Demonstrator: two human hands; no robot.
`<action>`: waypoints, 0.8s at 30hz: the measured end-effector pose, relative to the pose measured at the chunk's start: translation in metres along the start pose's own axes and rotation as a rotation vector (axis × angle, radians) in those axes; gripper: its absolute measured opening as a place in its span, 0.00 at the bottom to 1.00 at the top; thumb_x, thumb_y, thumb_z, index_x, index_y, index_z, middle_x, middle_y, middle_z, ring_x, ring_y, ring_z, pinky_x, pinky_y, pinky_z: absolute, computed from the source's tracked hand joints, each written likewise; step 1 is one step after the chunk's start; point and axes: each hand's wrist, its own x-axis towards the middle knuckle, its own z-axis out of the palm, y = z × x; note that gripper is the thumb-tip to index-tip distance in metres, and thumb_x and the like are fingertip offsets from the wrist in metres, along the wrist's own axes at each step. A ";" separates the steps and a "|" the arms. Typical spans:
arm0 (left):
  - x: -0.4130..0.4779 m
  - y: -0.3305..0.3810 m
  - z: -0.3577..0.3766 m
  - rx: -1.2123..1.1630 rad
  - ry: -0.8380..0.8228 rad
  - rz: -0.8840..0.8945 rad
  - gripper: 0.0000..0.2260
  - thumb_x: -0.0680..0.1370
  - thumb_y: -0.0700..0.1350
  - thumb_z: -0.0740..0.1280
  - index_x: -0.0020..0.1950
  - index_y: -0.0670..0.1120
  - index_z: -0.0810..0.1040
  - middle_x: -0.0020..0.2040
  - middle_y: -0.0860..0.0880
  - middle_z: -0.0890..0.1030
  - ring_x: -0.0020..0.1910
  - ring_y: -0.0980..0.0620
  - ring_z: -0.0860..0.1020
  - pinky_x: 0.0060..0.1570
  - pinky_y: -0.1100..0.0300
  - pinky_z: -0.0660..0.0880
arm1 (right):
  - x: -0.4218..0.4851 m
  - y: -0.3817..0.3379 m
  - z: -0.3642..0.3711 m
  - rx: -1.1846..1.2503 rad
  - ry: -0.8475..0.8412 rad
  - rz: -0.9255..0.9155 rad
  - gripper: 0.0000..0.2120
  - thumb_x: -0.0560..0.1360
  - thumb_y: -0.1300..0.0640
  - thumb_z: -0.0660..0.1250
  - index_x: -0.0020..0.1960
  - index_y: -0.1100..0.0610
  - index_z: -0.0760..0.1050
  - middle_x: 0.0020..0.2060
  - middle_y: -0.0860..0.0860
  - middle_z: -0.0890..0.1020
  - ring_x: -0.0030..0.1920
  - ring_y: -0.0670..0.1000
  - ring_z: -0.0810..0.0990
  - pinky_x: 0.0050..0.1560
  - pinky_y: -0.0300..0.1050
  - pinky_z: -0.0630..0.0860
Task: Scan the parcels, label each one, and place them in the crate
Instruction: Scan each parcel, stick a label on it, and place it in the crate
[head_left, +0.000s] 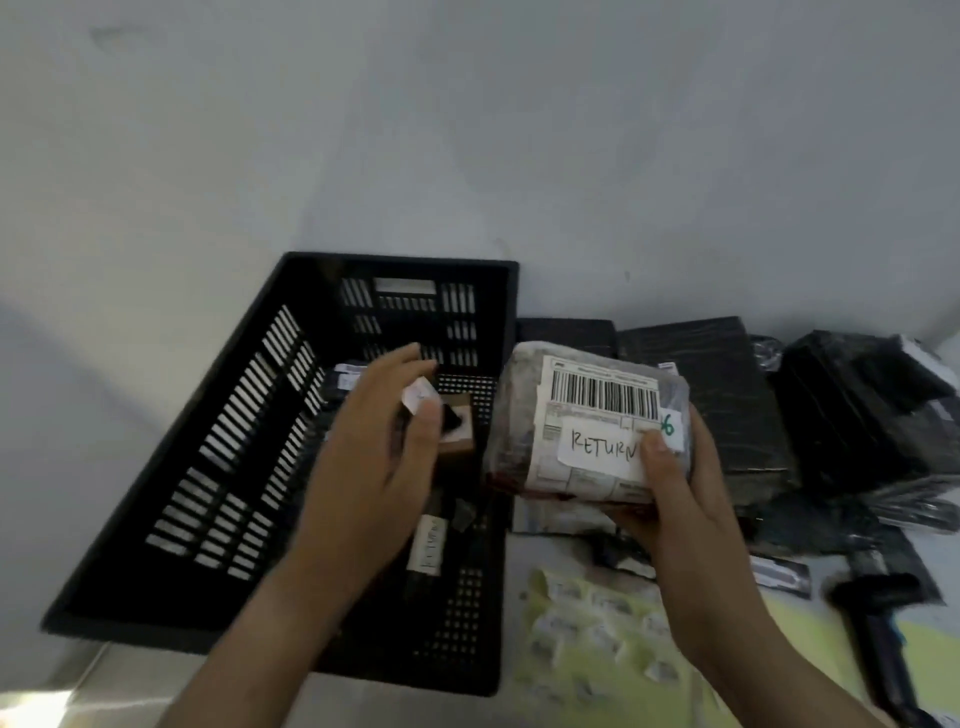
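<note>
Left hand (379, 467) hovered over the black crate (244, 421) at centre frame, fingers pinching a small white slip (418, 397); right hand (680, 509), right of centre, gripped a wrapped parcel (519, 426) marked RETURN, fingers curled beneath it, thumb on its label (597, 449), just beside the crate's right rim.

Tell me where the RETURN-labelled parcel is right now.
Head view, right of centre: the right hand grips the RETURN-labelled parcel just right of the black crate, opposite the left hand pinching a white slip.
</note>
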 end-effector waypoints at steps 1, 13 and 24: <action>0.008 -0.024 -0.021 0.077 -0.009 0.002 0.22 0.83 0.58 0.54 0.69 0.47 0.76 0.72 0.53 0.73 0.71 0.58 0.71 0.69 0.65 0.67 | 0.002 0.001 0.015 0.008 -0.002 0.009 0.31 0.72 0.38 0.64 0.74 0.30 0.59 0.65 0.39 0.77 0.57 0.43 0.82 0.56 0.50 0.81; 0.035 -0.237 -0.127 0.651 -0.351 -0.066 0.31 0.80 0.62 0.52 0.70 0.42 0.75 0.80 0.41 0.63 0.78 0.36 0.62 0.68 0.38 0.72 | 0.047 0.051 0.182 -0.117 -0.201 0.160 0.19 0.81 0.44 0.61 0.70 0.39 0.63 0.57 0.40 0.80 0.56 0.43 0.81 0.61 0.49 0.79; 0.037 -0.242 -0.124 0.526 -0.336 -0.053 0.31 0.82 0.61 0.49 0.82 0.48 0.60 0.84 0.50 0.51 0.83 0.46 0.49 0.75 0.45 0.63 | 0.119 0.135 0.269 -0.388 -0.212 0.229 0.34 0.81 0.42 0.61 0.80 0.51 0.51 0.73 0.50 0.68 0.72 0.54 0.68 0.69 0.49 0.67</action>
